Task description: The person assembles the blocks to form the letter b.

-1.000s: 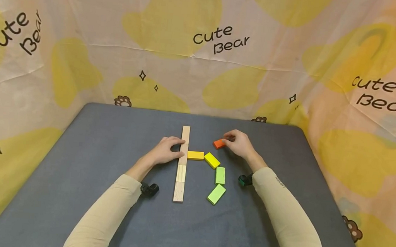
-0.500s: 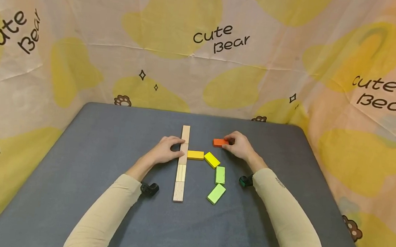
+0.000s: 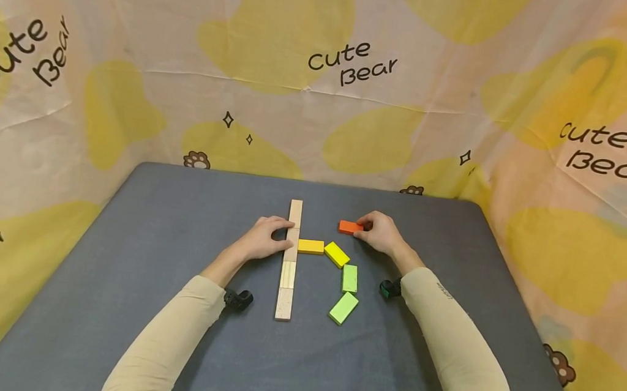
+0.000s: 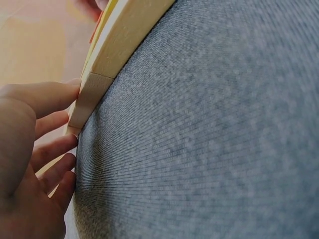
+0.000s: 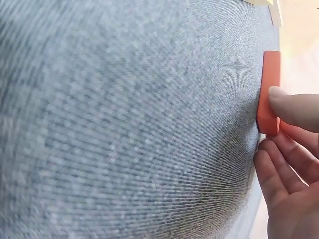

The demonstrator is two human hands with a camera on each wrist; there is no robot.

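Note:
Plain wooden blocks [image 3: 287, 274] lie end to end in a straight line running away from the person. Against the left side of that line, my left hand [image 3: 260, 238] rests its thumb and fingertips; the left wrist view shows the thumb [image 4: 55, 95] touching a block's side. At the right, my right hand [image 3: 381, 233] pinches one end of an orange-red block [image 3: 348, 227], thumb on the near side. This block lies flat and crosswise, apart from the others. From the wooden line, an amber block [image 3: 311, 247], a yellow block [image 3: 337, 254] and two green blocks [image 3: 350, 279] curve rightward and nearer.
A dark grey cloth-covered table [image 3: 212, 359] carries everything. Patterned fabric [image 3: 281, 45] with yellow patches and lettering hangs behind and at both sides. A black wrist device [image 3: 237, 300] shows below the left wrist, another [image 3: 391, 288] by the right.
The orange-red block has turned from a slant to lie crosswise, held by the right hand, and its position has hardly shifted. My left hand stays against the wooden line.

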